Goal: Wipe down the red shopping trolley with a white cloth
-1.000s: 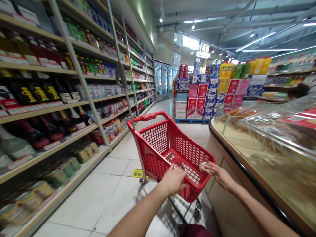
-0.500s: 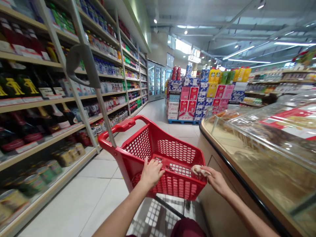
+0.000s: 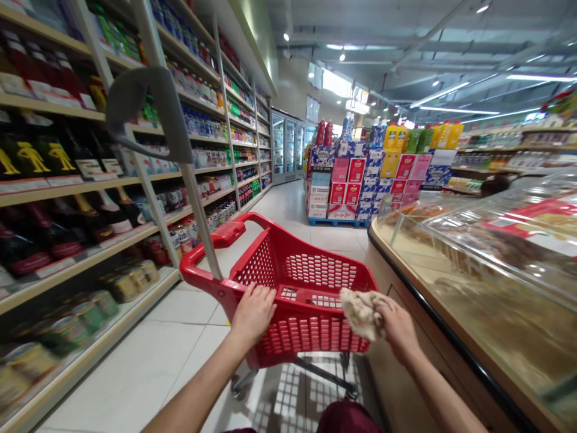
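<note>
A red plastic shopping cart (image 3: 315,334) stands in front of me on the tiled floor, its basket made of perforated panels. My left hand (image 3: 253,313) lies over the near rim of the basket, fingers curled across the edge. In my right hand (image 3: 399,325) is a crumpled, off-white cloth (image 3: 364,314), pinched at its right end. The cloth hangs at the near right corner of the basket, partly in front of the rim; whether it touches the plastic I cannot tell. My right thumb and fingertips are partly hidden by the cloth.
A metal pole with a grey handle (image 3: 174,123) rises at the cart's left end. Shelves (image 3: 135,180) of bottles and cans line the left. A glass-topped counter (image 3: 451,288) stands close on the right. Stacked drink boxes (image 3: 345,186) stand ahead.
My left hand has slid left along the rim. My right hand has drawn the cloth up and nearer from the far right corner, and more of it shows. The cart has turned slightly.
</note>
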Available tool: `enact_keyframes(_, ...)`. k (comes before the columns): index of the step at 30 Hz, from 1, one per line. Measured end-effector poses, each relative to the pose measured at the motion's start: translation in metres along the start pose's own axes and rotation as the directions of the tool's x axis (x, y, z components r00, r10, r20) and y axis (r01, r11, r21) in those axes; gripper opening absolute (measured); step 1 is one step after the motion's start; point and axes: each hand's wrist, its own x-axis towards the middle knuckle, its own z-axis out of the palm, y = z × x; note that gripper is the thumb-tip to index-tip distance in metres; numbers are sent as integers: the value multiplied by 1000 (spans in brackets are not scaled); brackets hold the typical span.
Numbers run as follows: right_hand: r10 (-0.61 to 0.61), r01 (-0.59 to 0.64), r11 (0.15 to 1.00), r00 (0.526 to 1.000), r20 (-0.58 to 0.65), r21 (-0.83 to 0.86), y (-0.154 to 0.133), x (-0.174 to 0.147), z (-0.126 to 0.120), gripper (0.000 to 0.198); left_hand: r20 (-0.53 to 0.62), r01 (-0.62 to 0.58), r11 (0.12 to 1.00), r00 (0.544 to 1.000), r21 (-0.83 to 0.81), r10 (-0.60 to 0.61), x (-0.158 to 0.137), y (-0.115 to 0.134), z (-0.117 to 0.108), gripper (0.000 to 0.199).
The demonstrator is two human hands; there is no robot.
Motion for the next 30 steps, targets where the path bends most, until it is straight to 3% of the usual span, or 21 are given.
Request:
enact_keyframes(1,28,-28,998,1000,1,-49,2,6,-9,31,16,-5,1000,1000,6,5,0,-3,-3,22)
enact_keyframes(3,-31,31,967,1000,4,-253,7,11,-15,27,42,-7,1000,999,-1,7,2,-1,-6,27)
enact_keyframes(6,-194,195,856,980,51,-478,17,1,5,23,13,27,999,1000,-26,-26,5,11,-3,32)
enact_keyframes(10,-376,438,707,898,229,-556,32,-17,26,38,-13,43,998,999,-38,-44,4,21,0,32)
enact_keyframes(12,-432,545,605,837,336,-580,41,-16,17,45,-8,45,999,999,-29,-45,3,21,-1,32)
enact_keyframes(14,-435,592,566,806,402,-574,52,-7,-2,39,4,32,999,999,-22,-32,1,19,-2,31)
enact_keyframes(16,-427,579,568,815,392,-585,65,4,-22,35,16,-17,1000,1000,-24,17,0,19,-4,27)
enact_keyframes(18,-424,496,598,862,277,-629,75,9,-30,35,24,-61,998,998,-28,61,-1,20,-5,23)
enact_keyframes(21,-424,385,671,900,98,-634,74,1,-12,37,36,-43,999,998,-14,44,0,26,-5,23)
enact_keyframes(25,-489,536,703,841,230,-467,47,-17,39,40,51,-31,1000,998,-5,31,4,29,-6,24)
enact_keyframes(27,-488,574,725,818,304,-381,34,-19,45,41,72,-45,999,996,-6,46,5,26,-7,24)
enact_keyframes(28,-471,555,755,829,301,-349,30,-18,41,40,81,-53,999,995,-7,53,4,24,-8,24)
enact_keyframes(30,-401,442,849,896,193,-290,23,-12,22,35,81,-54,999,995,-8,54,2,19,-9,24)
